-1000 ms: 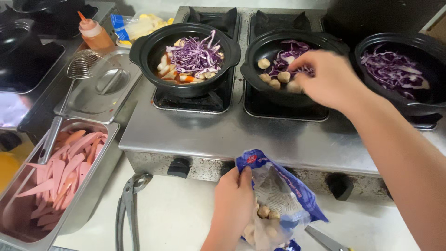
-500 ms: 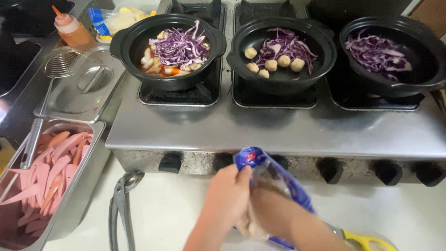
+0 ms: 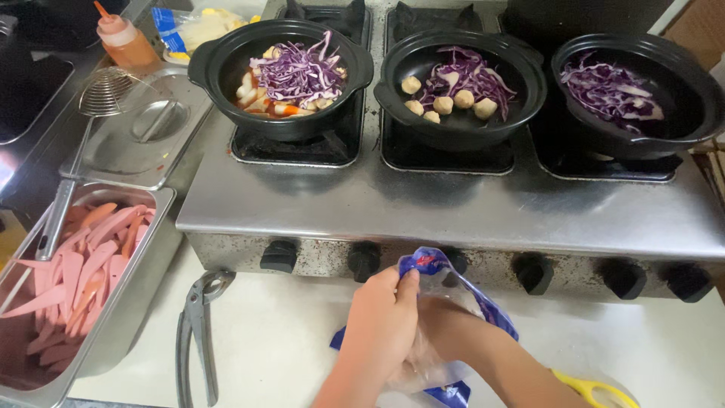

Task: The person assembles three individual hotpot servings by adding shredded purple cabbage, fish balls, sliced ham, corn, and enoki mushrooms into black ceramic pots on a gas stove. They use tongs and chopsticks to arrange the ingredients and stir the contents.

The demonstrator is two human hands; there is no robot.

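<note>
The right hand (image 3: 434, 332) was buried inside the blue-and-clear plastic bag (image 3: 453, 291), its fingers out of sight, and whatever the bag held could not be made out. The frame's lower edge cut off both forearms, the yellow scissors (image 3: 593, 389) and the steel tray (image 3: 113, 332) at lower left.

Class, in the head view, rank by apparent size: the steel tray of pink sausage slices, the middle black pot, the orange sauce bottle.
1. Steel tray of pink sausage slices, though nearer the camera
2. Middle black pot
3. Orange sauce bottle
</note>
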